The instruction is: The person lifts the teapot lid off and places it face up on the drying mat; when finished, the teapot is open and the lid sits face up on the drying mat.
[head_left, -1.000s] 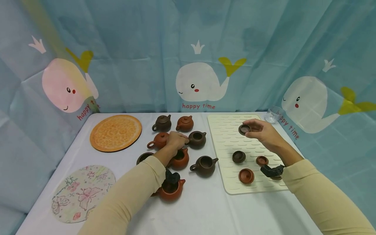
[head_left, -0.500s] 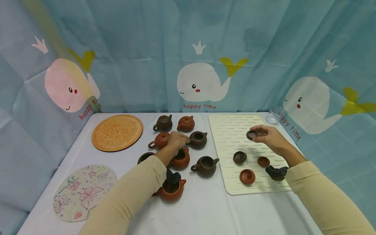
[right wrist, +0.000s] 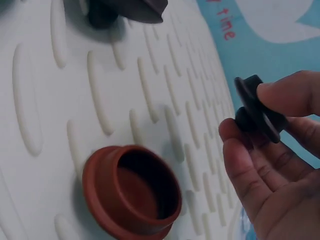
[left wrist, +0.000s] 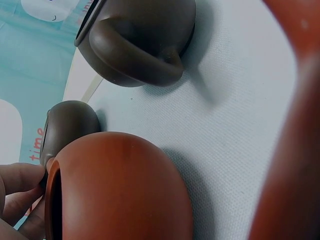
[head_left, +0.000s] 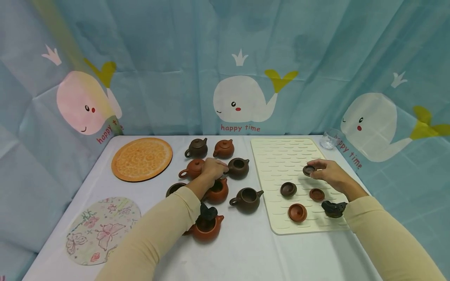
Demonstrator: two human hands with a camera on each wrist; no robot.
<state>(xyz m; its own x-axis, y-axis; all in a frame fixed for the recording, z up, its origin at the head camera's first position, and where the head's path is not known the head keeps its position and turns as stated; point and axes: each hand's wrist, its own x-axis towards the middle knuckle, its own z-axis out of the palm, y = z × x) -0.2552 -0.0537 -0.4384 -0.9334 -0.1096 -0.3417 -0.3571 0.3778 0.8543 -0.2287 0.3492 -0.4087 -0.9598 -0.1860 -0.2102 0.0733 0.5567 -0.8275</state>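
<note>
My left hand (head_left: 213, 168) pinches the handle of a dark brown lidless teapot (head_left: 239, 168). In the left wrist view that teapot (left wrist: 72, 127) is partly behind an orange-brown one (left wrist: 122, 190), which also covers part of my fingertips. My right hand (head_left: 332, 175) holds a small dark teapot lid (head_left: 309, 170) over the cream mat (head_left: 277, 148). The right wrist view shows the lid (right wrist: 257, 107) tilted, knob downward, between thumb and fingers. Below it, several lids lie on the mat: a dark one (head_left: 288, 189) and reddish ones (head_left: 297, 213), (head_left: 317, 194) among them.
Lidded teapots (head_left: 197, 148) stand at the back, and open ones (head_left: 247, 200) nearer me. A round orange mat (head_left: 142, 159) and a floral mat (head_left: 103, 230) lie at left. A clear glass (head_left: 329, 139) stands back right. Black wrist camera (head_left: 334, 208) hangs under the right sleeve.
My right hand has moved right and toward me, carrying the dark lid lower over the mat. My left hand keeps its place at the teapot's handle. The head view has shifted slightly.
</note>
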